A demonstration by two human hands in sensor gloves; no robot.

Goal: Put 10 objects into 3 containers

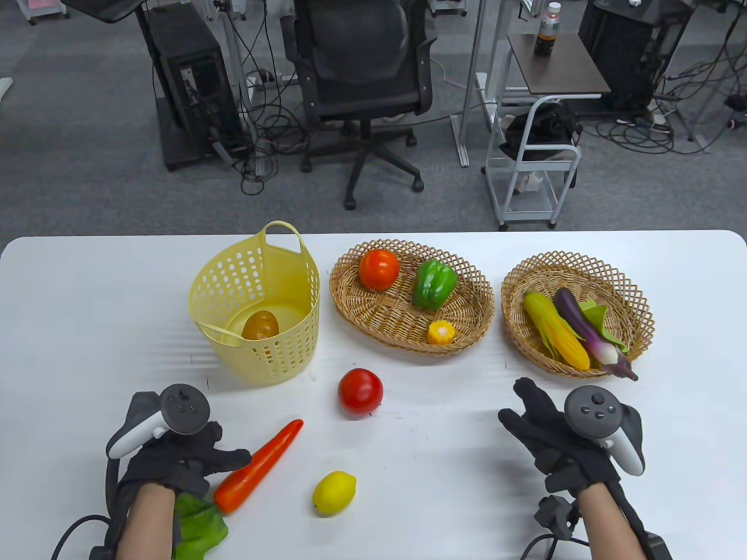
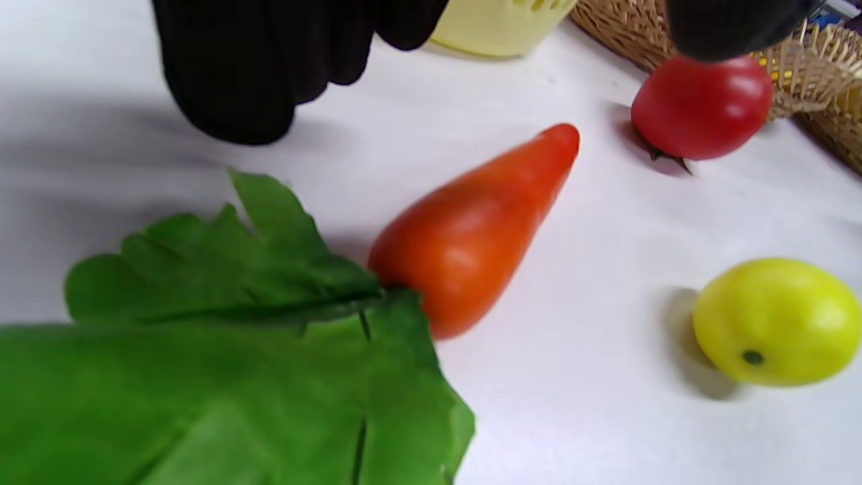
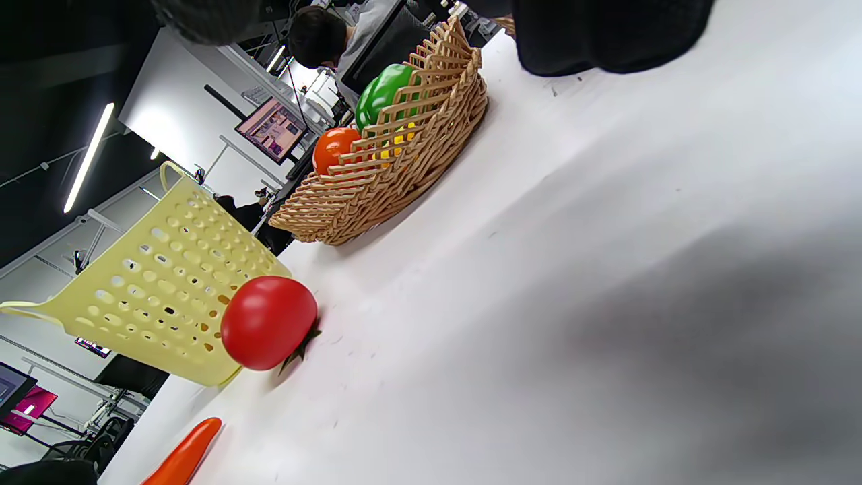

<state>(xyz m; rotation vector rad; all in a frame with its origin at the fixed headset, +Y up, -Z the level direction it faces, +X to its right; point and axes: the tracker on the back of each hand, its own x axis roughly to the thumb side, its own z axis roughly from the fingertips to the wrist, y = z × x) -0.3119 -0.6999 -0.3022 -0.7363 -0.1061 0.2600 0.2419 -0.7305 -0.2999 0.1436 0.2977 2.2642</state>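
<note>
Near the table's [image 1: 87,303] front edge, both hands hover, fingers spread, holding nothing.
Left hand [image 1: 175,449] hangs over the carrot [image 1: 257,466]; right hand [image 1: 560,437] sits near the front-right; tomato [image 1: 360,392] and lemon [image 1: 334,493] lie between.

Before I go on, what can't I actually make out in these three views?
- Carrot leaves: table view, under the left hand; left wrist view, cut by the bottom edge.
- Brown item in the yellow basket: half behind the wall.
- Right hand fingers: cropped in the right wrist view.
</note>
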